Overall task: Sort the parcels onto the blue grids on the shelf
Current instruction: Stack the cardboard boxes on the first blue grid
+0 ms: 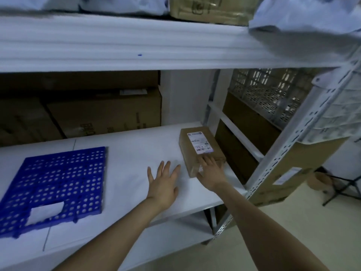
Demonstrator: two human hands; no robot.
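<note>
One brown parcel [197,141] lay at the right end of the shelf [127,153], well apart from the one blue grid [54,184]. Right hand [212,173] pressed flat-fingered on it; left hand [163,182] hovered spread, holding nothing.

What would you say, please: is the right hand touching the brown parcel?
Touching. The head view shows the right hand resting, fingers flat, on the near end of the brown parcel.

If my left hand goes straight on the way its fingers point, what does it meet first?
Likely bare shelf, then the white wall behind: the left hand points just left of the brown parcel. The margin looks slim, so it might graze it.
</note>
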